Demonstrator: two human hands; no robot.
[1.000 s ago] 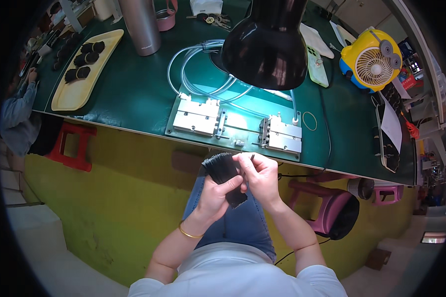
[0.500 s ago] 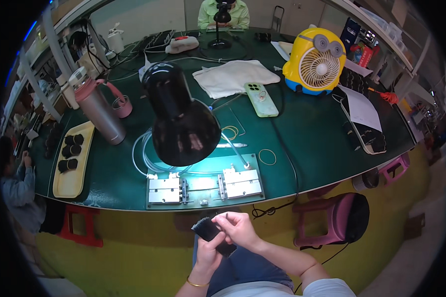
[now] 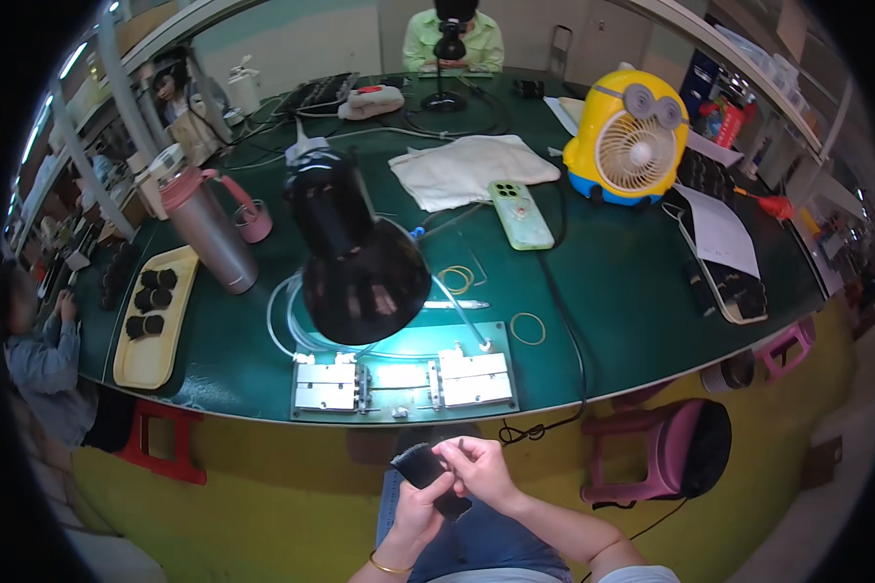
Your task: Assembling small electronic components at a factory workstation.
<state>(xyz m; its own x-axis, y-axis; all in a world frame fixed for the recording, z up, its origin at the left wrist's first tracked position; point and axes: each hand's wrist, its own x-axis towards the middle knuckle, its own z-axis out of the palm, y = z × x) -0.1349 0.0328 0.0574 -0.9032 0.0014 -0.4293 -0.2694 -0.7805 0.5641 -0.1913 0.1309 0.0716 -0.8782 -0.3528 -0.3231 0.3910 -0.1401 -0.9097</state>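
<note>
Above my lap, my left hand (image 3: 420, 507) is closed around a flat black bundle of thin strands (image 3: 420, 466) with a ragged, paler upper end. The bundle is tilted, its lower end showing below my fingers. My right hand (image 3: 483, 474) meets its right side, thumb and fingertips pinched together. A small dark tip sticks up from those fingers; what it belongs to is too small to make out. Just beyond both hands, at the table's near edge, sits a plate-mounted fixture with two silver metal blocks (image 3: 472, 377), lit by a black desk lamp (image 3: 365, 282).
A yellow tray (image 3: 151, 364) of black bundles and a steel flask (image 3: 209, 228) stand left. Farther back are a white cloth (image 3: 472, 170), a phone (image 3: 522, 216) and a yellow fan (image 3: 627, 141). A cable (image 3: 569, 335) crosses the table; a pink stool (image 3: 642, 452) stands right. Two people sit nearby.
The whole view has shifted slightly, so the table and its things appear lower. Both hands keep their hold at the bundle, with only a small shift of the right fingers.
</note>
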